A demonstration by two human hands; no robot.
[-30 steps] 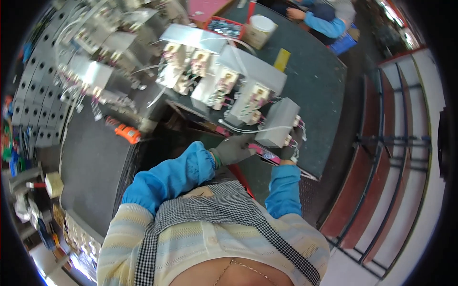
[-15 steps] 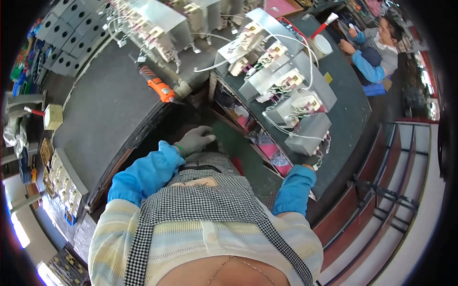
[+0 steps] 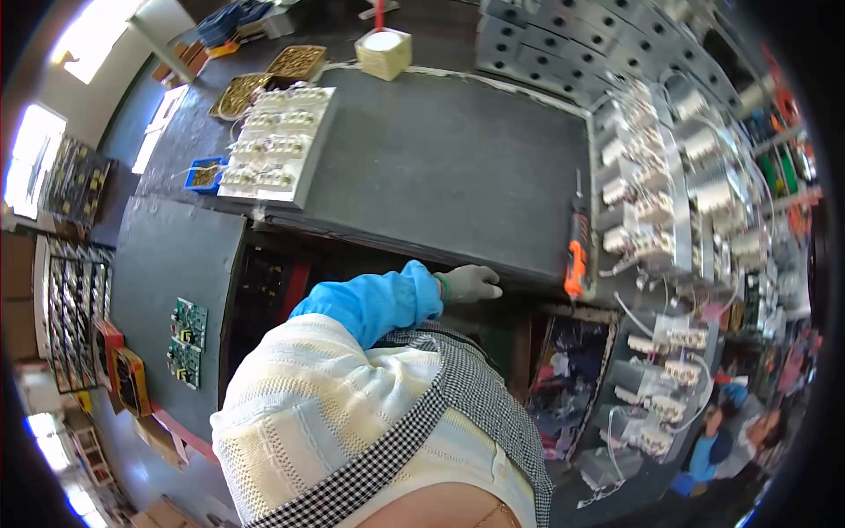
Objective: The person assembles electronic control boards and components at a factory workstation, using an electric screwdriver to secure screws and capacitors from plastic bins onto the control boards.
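Observation:
My left hand [image 3: 473,284], in a grey glove below a blue sleeve cover, hovers near the front edge of the dark workbench [image 3: 440,150]. It holds nothing; its fingers point right, loosely bent and a little apart. My right hand is out of the picture. An orange and black electric screwdriver [image 3: 576,255] lies on the bench to the right of the left hand. At the bench's left stands a pale metal panel [image 3: 319,145] carrying rows of white electrical components [image 3: 273,141]. Beside it sit a blue box [image 3: 204,175] of small parts and a tray of brass-coloured pieces [image 3: 242,95].
Metal assemblies with white wires [image 3: 647,194] line the right side. A pale square pot [image 3: 384,55] stands at the far edge. Green circuit boards [image 3: 187,343] lie on the left table [image 3: 141,273]. Under the bench is an open compartment [image 3: 568,374]. Another person [image 3: 717,440] sits at the lower right.
My view has swung left, bringing the component panel and circuit boards into sight. The right hand has dropped out of view. The gloved left hand stays empty.

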